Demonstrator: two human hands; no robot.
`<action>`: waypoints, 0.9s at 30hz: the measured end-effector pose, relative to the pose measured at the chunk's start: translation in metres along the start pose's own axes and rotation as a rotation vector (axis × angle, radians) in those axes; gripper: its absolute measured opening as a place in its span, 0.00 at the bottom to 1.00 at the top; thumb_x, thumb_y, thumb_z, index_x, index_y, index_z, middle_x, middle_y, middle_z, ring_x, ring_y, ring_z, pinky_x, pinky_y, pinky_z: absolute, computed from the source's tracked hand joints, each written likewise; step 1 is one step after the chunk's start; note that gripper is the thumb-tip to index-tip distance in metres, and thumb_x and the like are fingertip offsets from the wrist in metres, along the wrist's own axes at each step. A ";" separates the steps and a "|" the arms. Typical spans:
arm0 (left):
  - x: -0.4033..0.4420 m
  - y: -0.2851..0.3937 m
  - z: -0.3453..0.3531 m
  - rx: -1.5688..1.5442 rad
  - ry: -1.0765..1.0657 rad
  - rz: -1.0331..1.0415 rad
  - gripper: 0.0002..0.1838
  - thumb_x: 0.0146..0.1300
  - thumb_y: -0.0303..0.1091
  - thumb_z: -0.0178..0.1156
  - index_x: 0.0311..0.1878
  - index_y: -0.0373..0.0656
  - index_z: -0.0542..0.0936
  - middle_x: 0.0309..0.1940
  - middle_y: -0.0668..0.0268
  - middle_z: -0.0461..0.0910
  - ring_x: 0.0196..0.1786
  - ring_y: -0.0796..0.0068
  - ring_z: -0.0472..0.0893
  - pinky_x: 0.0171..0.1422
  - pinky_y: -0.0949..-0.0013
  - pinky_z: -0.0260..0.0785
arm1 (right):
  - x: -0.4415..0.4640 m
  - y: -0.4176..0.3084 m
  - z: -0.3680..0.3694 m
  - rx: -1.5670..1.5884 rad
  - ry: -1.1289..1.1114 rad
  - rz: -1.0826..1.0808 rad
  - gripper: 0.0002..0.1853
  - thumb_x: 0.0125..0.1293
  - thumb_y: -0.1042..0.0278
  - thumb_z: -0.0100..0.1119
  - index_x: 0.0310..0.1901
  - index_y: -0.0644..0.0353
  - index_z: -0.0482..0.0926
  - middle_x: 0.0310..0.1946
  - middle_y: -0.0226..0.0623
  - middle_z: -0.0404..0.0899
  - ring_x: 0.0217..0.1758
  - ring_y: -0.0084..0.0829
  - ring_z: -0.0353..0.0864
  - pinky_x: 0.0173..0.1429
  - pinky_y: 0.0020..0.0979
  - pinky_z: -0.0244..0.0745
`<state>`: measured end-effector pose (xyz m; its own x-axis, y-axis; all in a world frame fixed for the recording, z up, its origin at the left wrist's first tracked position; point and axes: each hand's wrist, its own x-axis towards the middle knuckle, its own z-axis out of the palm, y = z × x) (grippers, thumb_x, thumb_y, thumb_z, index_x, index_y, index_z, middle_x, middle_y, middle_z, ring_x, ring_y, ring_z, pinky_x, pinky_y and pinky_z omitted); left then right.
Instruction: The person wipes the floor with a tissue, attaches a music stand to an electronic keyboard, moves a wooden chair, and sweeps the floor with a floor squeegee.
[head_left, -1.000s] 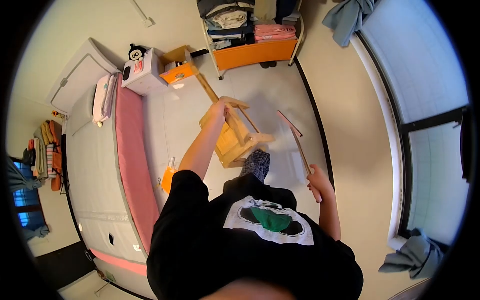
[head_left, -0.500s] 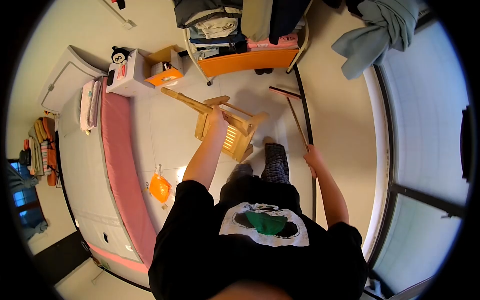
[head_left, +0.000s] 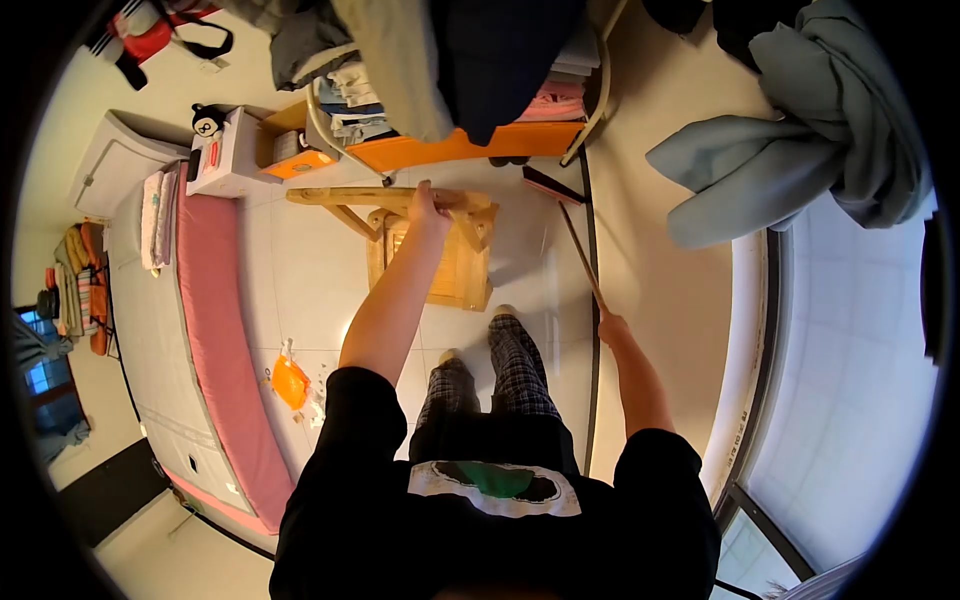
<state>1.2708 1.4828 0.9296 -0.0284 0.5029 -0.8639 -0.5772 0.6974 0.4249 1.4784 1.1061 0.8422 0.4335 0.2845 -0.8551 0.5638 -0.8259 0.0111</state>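
Observation:
My left hand (head_left: 427, 207) is closed around the top bar of a light wooden folding chair (head_left: 465, 278). Part of its slatted seat shows below the bar, with my forearm across it. I cannot tell whether all its legs touch the floor. On the other side, my right hand (head_left: 613, 328) grips the handle of a broom (head_left: 584, 252). The broom's dark reddish head (head_left: 553, 184) lies at the floor's right side, near the dark baseboard.
A clothes rack with an orange panel (head_left: 470, 146) stands ahead, loaded with clothes. Left are a bed (head_left: 212, 330), a white cabinet (head_left: 226, 160) and an open orange box (head_left: 300, 160). An orange bag (head_left: 290, 380) lies on the floor. Grey cloth (head_left: 790, 150) hangs at right.
The chair has turned in my left hand, its long bar now lying nearly level across the view. The rack and hanging cloth appear closer. My right hand still holds the broom.

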 end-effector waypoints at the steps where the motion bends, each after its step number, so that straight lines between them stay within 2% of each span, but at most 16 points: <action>1: 0.011 -0.006 0.010 -0.015 -0.001 -0.006 0.10 0.52 0.35 0.57 0.23 0.48 0.66 0.19 0.73 0.63 0.19 0.81 0.60 0.23 0.76 0.51 | -0.007 0.016 0.012 -0.037 -0.004 -0.032 0.34 0.58 0.72 0.41 0.65 0.40 0.42 0.43 0.51 0.73 0.43 0.46 0.75 0.44 0.43 0.71; 2: 0.021 -0.012 0.019 -0.032 -0.001 -0.011 0.10 0.52 0.35 0.58 0.22 0.49 0.66 0.20 0.74 0.64 0.19 0.81 0.59 0.23 0.77 0.50 | -0.015 0.035 0.024 -0.077 -0.007 -0.066 0.35 0.58 0.71 0.42 0.65 0.39 0.39 0.42 0.53 0.73 0.41 0.46 0.75 0.43 0.43 0.71; 4: 0.021 -0.016 0.036 -0.042 0.013 0.003 0.07 0.52 0.34 0.58 0.24 0.49 0.69 0.19 0.75 0.65 0.18 0.82 0.58 0.21 0.78 0.49 | -0.028 0.086 0.057 -0.092 -0.062 -0.054 0.35 0.56 0.74 0.38 0.65 0.35 0.41 0.36 0.55 0.74 0.37 0.47 0.75 0.41 0.42 0.72; 6: 0.032 -0.019 0.056 -0.116 0.025 0.043 0.03 0.53 0.34 0.57 0.27 0.50 0.73 0.19 0.76 0.65 0.16 0.84 0.56 0.19 0.80 0.47 | -0.051 0.131 0.078 -0.108 -0.045 -0.069 0.35 0.57 0.74 0.38 0.65 0.36 0.41 0.35 0.54 0.74 0.37 0.46 0.75 0.41 0.42 0.72; 7: 0.042 -0.018 0.060 -0.077 -0.039 0.038 0.03 0.53 0.33 0.58 0.31 0.50 0.75 0.20 0.77 0.67 0.15 0.86 0.55 0.18 0.81 0.47 | -0.064 0.144 0.082 -0.120 -0.081 -0.040 0.35 0.57 0.74 0.38 0.65 0.36 0.41 0.34 0.54 0.74 0.37 0.46 0.75 0.41 0.42 0.72; 10: 0.074 -0.024 0.078 -0.068 -0.155 0.071 0.02 0.54 0.33 0.58 0.31 0.50 0.75 0.21 0.77 0.69 0.14 0.85 0.54 0.18 0.79 0.47 | -0.090 0.156 0.080 -0.118 -0.165 0.030 0.35 0.57 0.74 0.39 0.65 0.37 0.42 0.35 0.52 0.74 0.38 0.45 0.75 0.42 0.42 0.71; 11: 0.113 -0.033 0.077 -0.085 -0.143 0.080 0.04 0.57 0.35 0.55 0.35 0.49 0.75 0.23 0.75 0.71 0.17 0.83 0.63 0.22 0.82 0.55 | -0.090 0.156 0.085 -0.127 -0.153 0.021 0.35 0.56 0.74 0.39 0.65 0.37 0.42 0.35 0.52 0.74 0.38 0.45 0.75 0.42 0.42 0.71; 12: 0.134 -0.042 0.079 -0.091 -0.144 0.084 0.04 0.57 0.35 0.55 0.35 0.49 0.75 0.23 0.75 0.71 0.17 0.83 0.63 0.22 0.82 0.55 | -0.089 0.158 0.089 -0.139 -0.139 0.009 0.35 0.56 0.74 0.39 0.65 0.37 0.42 0.35 0.52 0.75 0.38 0.45 0.75 0.42 0.42 0.71; 14: 0.165 -0.054 0.082 -0.185 -0.263 -0.009 0.07 0.56 0.36 0.55 0.36 0.47 0.73 0.32 0.70 0.71 0.35 0.73 0.67 0.41 0.70 0.60 | -0.086 0.157 0.100 -0.090 -0.101 -0.017 0.33 0.56 0.74 0.39 0.64 0.40 0.47 0.31 0.48 0.75 0.35 0.45 0.75 0.38 0.43 0.71; 16: 0.188 -0.068 0.086 -0.239 -0.329 -0.050 0.08 0.56 0.36 0.55 0.37 0.46 0.72 0.37 0.68 0.70 0.44 0.68 0.69 0.51 0.65 0.63 | -0.090 0.149 0.103 -0.080 -0.114 -0.009 0.33 0.56 0.74 0.39 0.64 0.41 0.46 0.30 0.48 0.75 0.34 0.45 0.75 0.37 0.43 0.71; 20: 0.192 -0.097 0.099 -0.229 -0.291 0.099 0.13 0.50 0.31 0.60 0.40 0.45 0.72 0.44 0.62 0.69 0.48 0.61 0.68 0.54 0.61 0.64 | -0.105 0.129 0.091 -0.054 -0.142 0.040 0.33 0.57 0.74 0.38 0.65 0.41 0.44 0.30 0.48 0.75 0.33 0.45 0.75 0.37 0.43 0.71; 22: 0.193 -0.094 0.095 -0.354 -0.505 0.101 0.16 0.53 0.32 0.57 0.46 0.47 0.71 0.49 0.65 0.67 0.51 0.66 0.67 0.56 0.63 0.62 | -0.104 0.132 0.099 -0.033 -0.164 0.018 0.34 0.56 0.75 0.40 0.65 0.40 0.44 0.30 0.48 0.75 0.34 0.45 0.75 0.37 0.42 0.71; 23: 0.186 -0.090 0.089 -0.349 -0.498 0.097 0.16 0.53 0.32 0.57 0.46 0.47 0.71 0.49 0.65 0.67 0.51 0.66 0.67 0.56 0.63 0.62 | -0.101 0.140 0.111 -0.057 -0.112 -0.019 0.35 0.56 0.75 0.40 0.64 0.39 0.44 0.30 0.47 0.75 0.34 0.44 0.75 0.37 0.42 0.71; 25: 0.157 -0.083 0.075 -0.002 -0.523 0.107 0.17 0.56 0.34 0.53 0.50 0.48 0.69 0.48 0.67 0.68 0.52 0.70 0.67 0.56 0.64 0.61 | -0.098 0.138 0.118 -0.038 -0.136 -0.016 0.35 0.56 0.76 0.41 0.64 0.39 0.44 0.31 0.48 0.75 0.35 0.45 0.75 0.38 0.42 0.71; 26: 0.137 -0.083 0.061 -0.002 -0.514 0.104 0.17 0.56 0.34 0.53 0.50 0.48 0.69 0.48 0.67 0.68 0.52 0.70 0.67 0.56 0.64 0.61 | -0.098 0.135 0.115 -0.023 -0.150 -0.019 0.36 0.55 0.76 0.42 0.64 0.38 0.44 0.33 0.48 0.75 0.35 0.45 0.75 0.39 0.42 0.71; 27: 0.111 -0.088 0.040 0.329 -0.483 0.108 0.17 0.56 0.36 0.52 0.50 0.49 0.69 0.47 0.68 0.69 0.51 0.71 0.67 0.56 0.63 0.61 | -0.101 0.126 0.111 -0.018 -0.165 -0.009 0.37 0.55 0.76 0.43 0.64 0.38 0.43 0.35 0.49 0.75 0.37 0.46 0.75 0.40 0.43 0.71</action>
<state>1.3512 1.4981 0.8071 0.3458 0.7016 -0.6230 -0.3058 0.7120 0.6321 1.4277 0.9194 0.8720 0.3084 0.2065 -0.9286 0.5802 -0.8144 0.0116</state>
